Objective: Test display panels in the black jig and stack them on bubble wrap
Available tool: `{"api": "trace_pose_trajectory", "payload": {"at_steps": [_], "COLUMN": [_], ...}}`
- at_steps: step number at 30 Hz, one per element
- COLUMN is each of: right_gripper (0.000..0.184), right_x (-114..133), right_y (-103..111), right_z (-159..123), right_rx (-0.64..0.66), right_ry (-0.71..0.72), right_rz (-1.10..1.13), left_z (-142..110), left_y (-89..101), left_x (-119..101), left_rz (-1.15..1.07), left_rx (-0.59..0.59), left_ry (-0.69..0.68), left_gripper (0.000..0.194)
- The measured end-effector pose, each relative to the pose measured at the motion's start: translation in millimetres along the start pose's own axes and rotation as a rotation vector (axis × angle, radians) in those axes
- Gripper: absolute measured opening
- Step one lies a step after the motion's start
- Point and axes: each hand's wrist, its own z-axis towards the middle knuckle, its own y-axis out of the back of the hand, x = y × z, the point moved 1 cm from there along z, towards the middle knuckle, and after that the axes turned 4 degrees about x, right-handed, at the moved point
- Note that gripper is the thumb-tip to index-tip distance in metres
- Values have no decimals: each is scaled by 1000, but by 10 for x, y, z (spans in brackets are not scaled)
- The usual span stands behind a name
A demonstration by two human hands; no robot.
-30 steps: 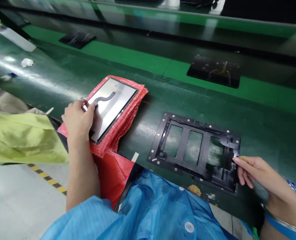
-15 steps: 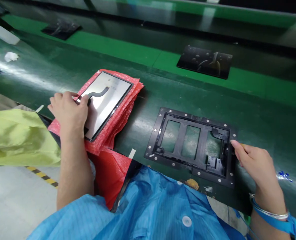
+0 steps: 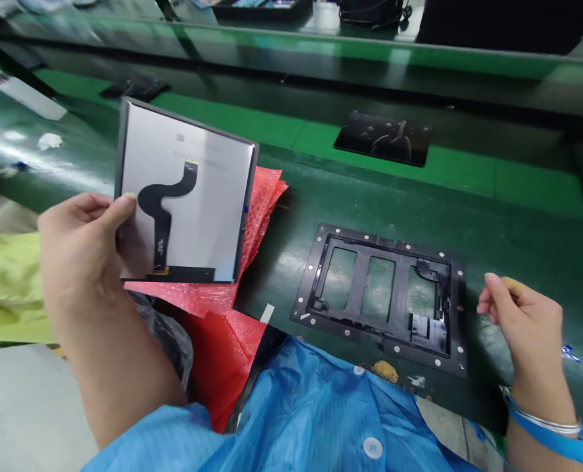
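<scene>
Blue striped smock point(image 3: 315, 413), white buttons point(image 3: 372, 448), silvery bangles point(image 3: 547, 425), blue wristband point(image 3: 561, 444).

We log one left hand point(image 3: 82, 239), one right hand point(image 3: 524, 318). One silver-backed panel point(image 3: 212, 210), one ribbon cable point(image 3: 161, 223). One black frame point(image 3: 400, 288), three openings point(image 3: 340, 278). Dark panels: one far left point(image 3: 136, 89), one far right point(image 3: 382, 139). Red bubble sheets point(image 3: 264, 203), left: several, exact count unclear to us. One white scrap point(image 3: 50, 141), left.
</scene>
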Motion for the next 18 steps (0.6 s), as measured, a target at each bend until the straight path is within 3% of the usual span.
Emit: {"api": "trace_pose_trajectory", "payload": {"at_steps": [3,6,9,12,15,18], "right_gripper": [43,29,18,19,20,16], "right_x": [129,357,612,793,846,818], "right_y": [-114,-286,-461,-590,-655,-667], "right_z": [-74,-176,-224,-180,-116,-90], "right_rx": [-94,-148,-153,-156,-197,-244], "right_ry": [21,217,458,623,661,600], "right_rz": [131,117,13,-48,-101,-154], "left_z": [-189,-496,-836,-1093,-1239,-1323], "left_y": [-198,-547,-860,-1024,-1067,-1064], "left_x": [63,144,149,118,104,90], "left_rz": [-288,-384,-426,-450,-453,-439], "left_rx": [280,506,593,689,773,803], "left_ry": [0,79,110,67,37,14], "left_gripper": [31,56,56,46,38,33]}}
